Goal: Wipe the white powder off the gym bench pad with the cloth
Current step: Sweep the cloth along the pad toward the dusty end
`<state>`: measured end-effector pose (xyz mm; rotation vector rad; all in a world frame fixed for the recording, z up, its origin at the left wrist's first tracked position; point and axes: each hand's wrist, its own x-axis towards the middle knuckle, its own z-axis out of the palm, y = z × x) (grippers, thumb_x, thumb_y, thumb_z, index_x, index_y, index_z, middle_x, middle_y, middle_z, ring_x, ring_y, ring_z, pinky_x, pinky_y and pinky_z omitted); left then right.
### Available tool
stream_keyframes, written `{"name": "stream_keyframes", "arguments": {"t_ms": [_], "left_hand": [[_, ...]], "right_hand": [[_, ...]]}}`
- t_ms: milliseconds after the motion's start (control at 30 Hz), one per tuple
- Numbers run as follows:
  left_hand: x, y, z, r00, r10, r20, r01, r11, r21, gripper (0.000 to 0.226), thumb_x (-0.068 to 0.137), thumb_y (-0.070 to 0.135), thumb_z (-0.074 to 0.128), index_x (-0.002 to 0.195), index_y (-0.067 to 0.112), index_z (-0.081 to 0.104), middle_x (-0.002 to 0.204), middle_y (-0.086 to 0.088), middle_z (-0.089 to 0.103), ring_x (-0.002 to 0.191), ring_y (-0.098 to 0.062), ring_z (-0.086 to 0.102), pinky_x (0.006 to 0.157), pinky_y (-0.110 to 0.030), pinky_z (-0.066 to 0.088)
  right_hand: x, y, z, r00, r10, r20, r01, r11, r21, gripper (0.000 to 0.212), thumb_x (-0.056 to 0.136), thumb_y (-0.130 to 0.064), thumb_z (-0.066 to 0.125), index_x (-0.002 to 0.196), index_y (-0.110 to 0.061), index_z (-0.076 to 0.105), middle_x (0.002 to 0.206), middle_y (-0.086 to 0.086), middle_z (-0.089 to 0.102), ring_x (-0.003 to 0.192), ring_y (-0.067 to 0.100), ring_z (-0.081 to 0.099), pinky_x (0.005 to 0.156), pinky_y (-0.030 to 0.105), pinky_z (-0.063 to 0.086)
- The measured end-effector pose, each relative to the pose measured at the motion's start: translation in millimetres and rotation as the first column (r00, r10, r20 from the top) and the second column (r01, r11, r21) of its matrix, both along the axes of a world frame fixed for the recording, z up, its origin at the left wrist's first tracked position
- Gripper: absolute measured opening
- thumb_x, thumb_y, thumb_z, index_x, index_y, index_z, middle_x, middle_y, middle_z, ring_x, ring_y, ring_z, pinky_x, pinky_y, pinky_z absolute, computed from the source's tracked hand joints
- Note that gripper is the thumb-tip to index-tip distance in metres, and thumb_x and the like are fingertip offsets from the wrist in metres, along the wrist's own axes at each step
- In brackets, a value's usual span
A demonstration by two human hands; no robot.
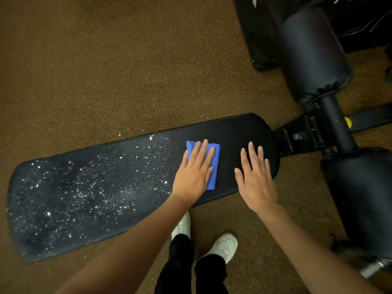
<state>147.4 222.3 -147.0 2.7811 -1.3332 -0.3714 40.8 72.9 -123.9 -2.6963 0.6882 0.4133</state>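
Observation:
A long black gym bench pad (233, 132) runs from lower left to the right. White powder (89, 187) speckles its left two thirds, while the right end looks clean. A folded blue cloth (214, 164) lies flat on the pad near the edge of the powder. My left hand (196, 172) presses flat on the cloth with straight fingers. My right hand (255, 177) rests flat on the bare pad to the right of the cloth, fingers straight, holding nothing.
Brown speckled floor (106, 71) surrounds the bench, with some powder (121, 133) spilled beyond the far edge. Black padded rollers (311, 54) and the bench frame (301, 134) stand at the right. My white shoes (224, 246) stand on the floor by the near edge.

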Motion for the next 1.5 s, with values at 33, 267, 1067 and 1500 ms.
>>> {"name": "stream_keyframes", "arguments": {"t_ms": [33,267,1067,1500], "left_hand": [[6.3,0.8,-0.8,0.999,0.051,0.011,-0.051,0.999,-0.003,0.053,0.095,0.033,0.022,0.142,0.010,0.034,0.149,-0.012,0.032,0.137,-0.029,0.030,0.104,-0.047,0.036],[16.6,-19.1,-3.3,0.978,0.207,-0.006,-0.207,0.978,-0.006,0.056,0.096,0.034,0.015,0.146,0.010,0.021,0.153,-0.013,0.021,0.141,-0.030,0.016,0.111,-0.047,0.021],[-34.4,34.4,-8.6,0.989,0.128,0.071,-0.124,0.991,-0.059,0.052,0.097,0.032,0.023,0.142,0.008,0.031,0.149,-0.014,0.030,0.139,-0.029,0.025,0.108,-0.049,0.029],[-57.2,56.4,-7.4,0.982,0.172,0.071,-0.171,0.985,-0.028,0.053,0.098,0.033,0.021,0.146,0.010,0.018,0.153,-0.013,0.020,0.142,-0.025,0.012,0.114,-0.046,0.013]], "right_hand": [[-1.0,-1.3,0.6,1.000,0.005,-0.005,-0.005,1.000,0.012,0.059,0.098,-0.034,0.032,0.149,-0.013,0.012,0.158,0.008,-0.003,0.142,0.025,-0.010,0.115,0.042,0.004],[2.1,4.3,0.0,1.000,0.022,0.015,-0.023,0.999,0.047,0.059,0.098,-0.036,0.030,0.149,-0.015,0.008,0.158,0.007,-0.005,0.142,0.024,-0.012,0.114,0.040,0.002],[3.5,16.2,0.4,0.985,0.174,0.001,-0.174,0.985,0.017,0.059,0.099,-0.035,0.029,0.149,-0.016,0.006,0.158,0.005,-0.008,0.144,0.024,-0.011,0.114,0.039,-0.001],[10.9,17.1,3.6,0.982,0.189,0.030,-0.190,0.980,0.053,0.058,0.099,-0.034,0.030,0.149,-0.015,0.010,0.158,0.005,-0.006,0.144,0.024,-0.010,0.115,0.040,0.002]]}}
